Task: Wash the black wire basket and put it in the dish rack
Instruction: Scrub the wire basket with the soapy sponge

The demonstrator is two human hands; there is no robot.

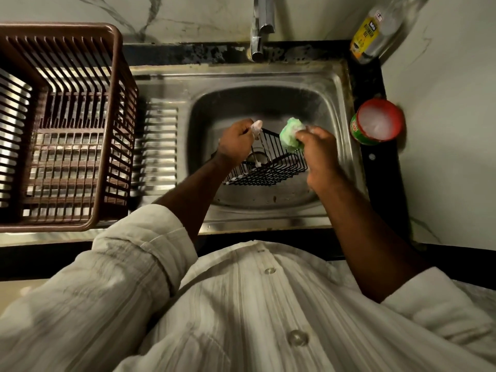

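Brown slatted plastic dish rack [102, 124]: stands at far left on the steel drainboard, nothing seen in it, well apart from the work. Left hand [236, 142]: clenched on the left rim of the black wire basket [271, 163], foam on the fingers; the grip looks slippery, so the basket may twist loose and drop into the bowl. Black wire basket: held tilted inside the stainless steel sink [335, 84], above the drain, white suds along its near-left edge; thin wires may hide unscrubbed spots, and suds will stay on if it goes to the rack unrinsed. Green soapy scrub sponge [291, 135]: pressed to the basket's far-right rim; could snag on the wire ends. Right hand [318, 154]: grasping the sponge. Chrome tap [261, 25]: at the far wall above the sink, no water seen running; rinsing is judged still to come. Yellow-labelled clear dishwash gel bottle [373, 33]: far right corner. Round red-rimmed tub of white soap [378, 122]: on the dark desk [375, 167] just beside the sink's right edge, near the right elbow's path and liable to be knocked. Room: pale marbled wall, dim light, narrow corner.
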